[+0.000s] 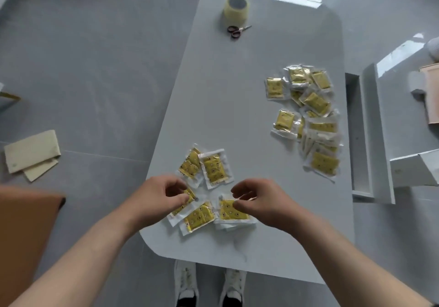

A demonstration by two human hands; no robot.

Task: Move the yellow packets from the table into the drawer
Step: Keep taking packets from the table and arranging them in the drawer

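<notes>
Packets, yellow, two lots on bench (pixel 225 92). Near lot (pixel 211 170): about five, loosely fanned by the front edge. Far lot (pixel 317 121): larger heap at the right edge, just beside the open drawer (pixel 358 140); the part of its inside that shows holds none. Left hand (pixel 156 197): fingers curled, pinching one near packet. Right hand (pixel 261 199): thumb and forefinger pinching the top edge of another. Step, judged: gathering the near lot; transfer barely begun. Next move calls for stacking these into one grip, then carrying them right to the drawer.
</notes>
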